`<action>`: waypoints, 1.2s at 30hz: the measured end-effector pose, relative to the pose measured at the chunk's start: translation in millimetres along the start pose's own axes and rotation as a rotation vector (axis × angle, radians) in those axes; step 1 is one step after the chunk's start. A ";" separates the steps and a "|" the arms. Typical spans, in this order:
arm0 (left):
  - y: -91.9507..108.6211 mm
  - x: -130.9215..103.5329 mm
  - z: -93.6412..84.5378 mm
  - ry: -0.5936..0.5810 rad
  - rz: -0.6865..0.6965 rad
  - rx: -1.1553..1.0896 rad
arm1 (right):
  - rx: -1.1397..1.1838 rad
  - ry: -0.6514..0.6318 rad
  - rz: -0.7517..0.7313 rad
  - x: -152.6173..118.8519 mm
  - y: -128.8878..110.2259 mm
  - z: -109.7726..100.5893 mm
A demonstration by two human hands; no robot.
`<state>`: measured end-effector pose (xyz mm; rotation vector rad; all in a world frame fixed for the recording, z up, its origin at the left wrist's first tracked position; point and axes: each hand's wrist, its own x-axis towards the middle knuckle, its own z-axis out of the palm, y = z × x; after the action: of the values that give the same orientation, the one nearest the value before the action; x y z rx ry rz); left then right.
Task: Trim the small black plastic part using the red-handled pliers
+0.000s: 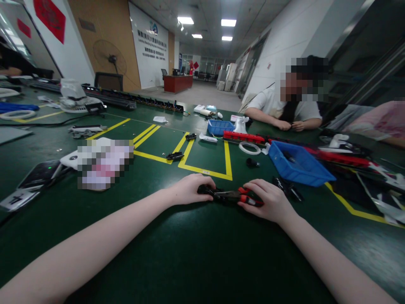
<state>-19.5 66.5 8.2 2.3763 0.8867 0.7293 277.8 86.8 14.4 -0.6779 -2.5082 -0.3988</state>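
Note:
My left hand (193, 189) is closed on a small black part (205, 189) just above the green table (202, 253). From the other side, my right hand (267, 198) grips red-handled pliers (246, 196), whose metal jaws point left and meet the black part. Whether the jaws are closed on it is too small to tell. Black pieces (287, 188) lie to the right of my right hand. Beyond the hands, a small black part (175, 156) rests at a yellow tape line, with another (190, 137) farther back.
A blue tray (300, 166) stands at the right, and a smaller blue basket (220, 127) farther back. Between them lie a white ring (249, 147) and a red strip (243, 136). A phone (41, 174) lies at the left. A person (284, 105) sits across the table.

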 end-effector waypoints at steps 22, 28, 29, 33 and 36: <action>-2.8 1.0 2.7 -0.015 0.105 0.058 | 0.018 -0.040 0.030 0.2 0.0 -0.3; -3.3 0.7 2.2 -0.014 0.107 0.060 | 0.017 -0.050 0.039 -0.2 0.1 0.8; -3.1 0.7 2.0 -0.014 0.107 0.061 | 0.014 -0.052 0.036 -0.2 -0.1 0.8; -2.0 0.7 0.8 -0.011 0.093 0.051 | -0.022 -0.072 0.034 0.9 -3.0 -0.6; -1.8 0.5 -0.3 -0.015 0.076 0.032 | -0.061 -0.099 0.045 2.1 -7.0 -2.7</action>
<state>-20.1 68.1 7.5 2.4519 0.8116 0.7304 273.5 80.7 16.8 -0.7945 -2.5772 -0.4374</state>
